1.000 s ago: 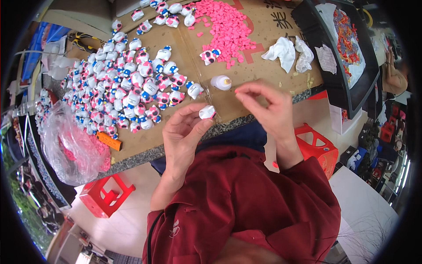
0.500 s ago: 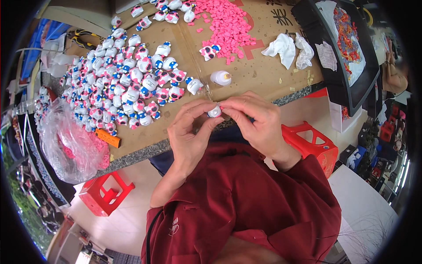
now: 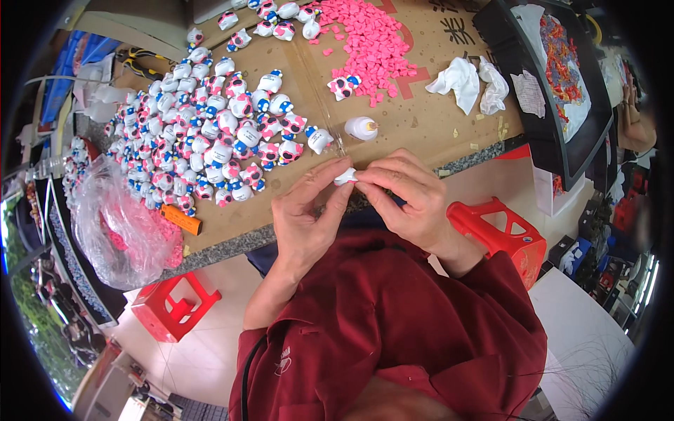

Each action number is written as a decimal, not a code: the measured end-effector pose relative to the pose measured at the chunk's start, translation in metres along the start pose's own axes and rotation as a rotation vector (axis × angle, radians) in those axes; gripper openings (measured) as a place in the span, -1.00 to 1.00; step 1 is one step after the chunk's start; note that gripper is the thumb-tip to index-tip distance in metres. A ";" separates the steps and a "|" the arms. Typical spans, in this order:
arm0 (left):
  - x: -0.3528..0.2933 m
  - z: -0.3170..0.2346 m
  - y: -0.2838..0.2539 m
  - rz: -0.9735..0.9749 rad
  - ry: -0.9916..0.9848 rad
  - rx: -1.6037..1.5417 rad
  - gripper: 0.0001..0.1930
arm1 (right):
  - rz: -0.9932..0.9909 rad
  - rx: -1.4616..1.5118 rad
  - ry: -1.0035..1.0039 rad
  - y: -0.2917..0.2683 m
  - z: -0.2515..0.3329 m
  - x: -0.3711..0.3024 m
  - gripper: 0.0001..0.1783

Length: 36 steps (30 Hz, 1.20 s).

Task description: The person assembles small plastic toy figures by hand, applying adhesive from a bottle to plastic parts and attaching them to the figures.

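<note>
A small white figurine (image 3: 345, 177) is pinched between the thumb and forefinger of my left hand (image 3: 303, 205), just over the table's near edge. My right hand (image 3: 408, 198) closes thumb and forefinger against its right side; whether a smaller piece sits between those fingertips is hidden. Just beyond the hands stands a small squeeze bottle (image 3: 359, 128) with a yellowish tip. Left of it lies a single white figurine (image 3: 319, 140), beside a large heap of white, pink and blue figurines (image 3: 219, 153). Another figurine (image 3: 342, 88) rests against a spread of small pink pieces (image 3: 372, 43).
Crumpled white cloths (image 3: 460, 83) lie right of the pink pieces, before a black tray (image 3: 523, 90) of colourful bits. An orange box-cutter-like object (image 3: 181, 219) and a clear plastic bag (image 3: 112, 224) are at left. Red stools (image 3: 502, 235) stand below the table edge.
The figurine has been turned in my fingers and shows a plainer white side. The whole view has shifted slightly; things on the table stay in place.
</note>
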<state>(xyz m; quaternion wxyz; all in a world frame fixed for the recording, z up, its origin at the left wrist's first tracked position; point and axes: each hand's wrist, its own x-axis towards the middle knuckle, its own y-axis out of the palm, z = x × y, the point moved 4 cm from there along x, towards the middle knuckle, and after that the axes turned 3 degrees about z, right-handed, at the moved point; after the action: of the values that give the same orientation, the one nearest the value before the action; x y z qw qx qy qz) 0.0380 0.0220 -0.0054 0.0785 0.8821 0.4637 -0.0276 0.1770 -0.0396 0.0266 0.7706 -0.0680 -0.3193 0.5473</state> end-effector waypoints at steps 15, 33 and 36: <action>0.119 -0.075 -0.065 -0.315 0.475 1.116 -0.69 | -0.078 -0.108 0.133 0.003 -0.036 0.021 -0.64; 0.136 -0.081 -0.061 -0.173 0.381 1.014 -0.79 | -0.173 0.213 0.270 0.000 -0.050 0.007 -0.64; 0.152 -0.074 -0.070 -0.136 0.434 1.199 -0.77 | -0.209 0.261 0.289 0.002 -0.053 0.005 -0.61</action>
<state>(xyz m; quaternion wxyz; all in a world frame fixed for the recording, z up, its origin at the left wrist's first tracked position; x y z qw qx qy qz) 0.0651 0.1967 0.0416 -0.5260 0.7271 0.4278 -0.1078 0.2068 -0.0216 -0.0139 0.8631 -0.0122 -0.1374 0.4859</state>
